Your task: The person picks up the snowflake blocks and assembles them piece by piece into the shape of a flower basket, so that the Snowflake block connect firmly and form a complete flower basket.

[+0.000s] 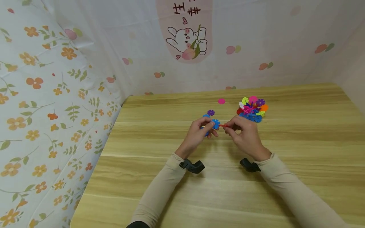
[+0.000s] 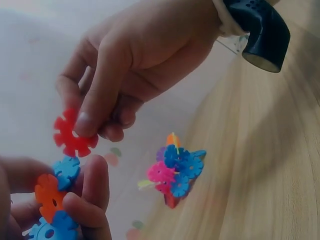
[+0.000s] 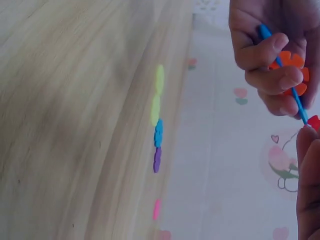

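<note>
My left hand (image 1: 198, 131) holds a small joined set of notched plastic snowflake discs. In the left wrist view these are a blue disc (image 2: 67, 171), an orange disc (image 2: 44, 192) and another blue disc (image 2: 64, 220). Pinched between the thumb and fingers of my right hand (image 1: 245, 134) is a red snowflake disc (image 2: 65, 132). Its edge meets or nearly meets the upper blue disc in the head view; whether they interlock, I cannot tell. Both hands are above the table, and the left fingers partly cover the joined set.
A heap of mixed-colour snowflake discs (image 1: 251, 117) lies beyond my right hand. A pink disc (image 1: 221, 101) and a purple disc (image 1: 211, 112) lie farther back on the wooden table (image 1: 299, 152). Yellow discs (image 3: 159, 80) and a blue disc (image 3: 158, 132) line up near the purple one.
</note>
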A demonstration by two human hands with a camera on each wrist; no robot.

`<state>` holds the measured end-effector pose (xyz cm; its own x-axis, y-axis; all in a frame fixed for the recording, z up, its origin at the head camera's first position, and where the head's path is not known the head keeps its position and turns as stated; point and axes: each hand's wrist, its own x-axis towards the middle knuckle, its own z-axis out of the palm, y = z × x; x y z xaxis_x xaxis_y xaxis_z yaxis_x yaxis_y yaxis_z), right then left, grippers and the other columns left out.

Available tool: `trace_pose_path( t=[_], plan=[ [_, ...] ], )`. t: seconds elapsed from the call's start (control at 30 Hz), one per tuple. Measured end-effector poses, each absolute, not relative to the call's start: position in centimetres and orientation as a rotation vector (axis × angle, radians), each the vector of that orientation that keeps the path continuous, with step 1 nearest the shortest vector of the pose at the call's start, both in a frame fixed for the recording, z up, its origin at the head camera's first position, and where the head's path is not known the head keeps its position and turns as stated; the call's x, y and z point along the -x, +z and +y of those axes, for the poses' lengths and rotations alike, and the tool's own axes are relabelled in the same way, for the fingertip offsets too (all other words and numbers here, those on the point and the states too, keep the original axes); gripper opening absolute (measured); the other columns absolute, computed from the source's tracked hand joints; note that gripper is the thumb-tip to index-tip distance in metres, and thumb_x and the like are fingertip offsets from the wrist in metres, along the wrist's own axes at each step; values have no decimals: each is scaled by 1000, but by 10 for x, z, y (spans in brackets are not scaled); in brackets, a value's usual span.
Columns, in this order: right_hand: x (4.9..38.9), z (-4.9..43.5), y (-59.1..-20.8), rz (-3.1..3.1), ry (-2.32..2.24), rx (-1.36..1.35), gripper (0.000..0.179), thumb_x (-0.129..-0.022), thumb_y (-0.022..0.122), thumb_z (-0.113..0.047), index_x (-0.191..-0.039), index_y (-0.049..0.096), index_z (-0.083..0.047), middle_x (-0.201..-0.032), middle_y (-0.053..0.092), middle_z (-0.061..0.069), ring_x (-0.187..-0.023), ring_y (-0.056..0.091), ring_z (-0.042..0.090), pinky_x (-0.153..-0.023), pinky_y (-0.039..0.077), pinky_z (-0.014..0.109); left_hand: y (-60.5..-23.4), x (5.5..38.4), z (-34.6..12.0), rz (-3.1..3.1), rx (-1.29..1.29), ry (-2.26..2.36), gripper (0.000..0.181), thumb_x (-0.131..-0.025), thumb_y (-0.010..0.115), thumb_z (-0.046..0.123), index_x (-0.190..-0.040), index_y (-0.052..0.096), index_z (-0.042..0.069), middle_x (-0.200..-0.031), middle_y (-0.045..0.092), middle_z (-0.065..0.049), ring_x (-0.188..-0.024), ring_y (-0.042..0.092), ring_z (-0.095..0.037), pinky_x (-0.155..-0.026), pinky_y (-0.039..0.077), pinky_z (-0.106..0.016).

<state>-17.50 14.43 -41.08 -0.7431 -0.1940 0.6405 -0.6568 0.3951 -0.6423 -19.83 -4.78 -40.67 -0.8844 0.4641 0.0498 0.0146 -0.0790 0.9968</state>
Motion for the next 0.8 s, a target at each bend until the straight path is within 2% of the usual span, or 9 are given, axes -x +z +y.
trace_pose_path(
  t=[0.13, 0.27, 0.4, 0.6, 0.7, 0.8],
  plan=[
    [175, 146, -409, -2172, 1300, -746, 16, -76, 70, 11, -80, 66, -4, -80, 63, 7, -71, 61, 10, -65, 50, 15, -406, 198, -49, 1885, -551, 2052, 20, -98, 48, 14, -99, 53, -5, -98, 58, -25, -77, 64, -28, -59, 42, -28],
    [175, 146, -410, -2131, 1228, -789, 16, -74, 72, 10, -79, 68, -4, -78, 64, 6, -70, 59, 10, -66, 48, 14, -410, 199, -48, 1919, -593, 2026, 21, -98, 50, 20, -100, 56, 0, -96, 60, -18, -75, 64, -24, -59, 43, -31],
    [172, 143, -412, -2067, 1121, -824, 23, -67, 74, 17, -77, 68, -3, -76, 64, 2, -65, 58, 12, -61, 47, 16, -409, 197, -48, 1993, -654, 1965, 20, -98, 48, 21, -100, 59, 4, -89, 63, -12, -74, 64, -26, -59, 45, -34],
    [169, 136, -415, -2020, 1046, -849, 24, -67, 73, 19, -73, 66, -4, -72, 62, 1, -59, 53, 10, -49, 43, 22, -410, 194, -48, 2080, -741, 1890, 20, -100, 45, 18, -98, 59, 5, -87, 66, -10, -77, 66, -23, -63, 50, -38],
    [174, 134, -416, -2078, 1120, -878, 22, -69, 73, 15, -77, 68, -4, -74, 63, 1, -60, 56, 8, -51, 47, 21, -400, 192, -55, 2111, -751, 1857, 20, -100, 44, 14, -99, 59, 1, -88, 67, -15, -80, 66, -28, -65, 49, -46],
    [187, 133, -419, -2259, 1250, -872, 21, -73, 75, 6, -89, 67, -4, -83, 64, 3, -63, 60, 8, -56, 50, 22, -387, 192, -66, 2164, -714, 1859, 19, -99, 45, 10, -97, 58, -4, -88, 67, -18, -82, 65, -35, -62, 49, -40]
  ],
)
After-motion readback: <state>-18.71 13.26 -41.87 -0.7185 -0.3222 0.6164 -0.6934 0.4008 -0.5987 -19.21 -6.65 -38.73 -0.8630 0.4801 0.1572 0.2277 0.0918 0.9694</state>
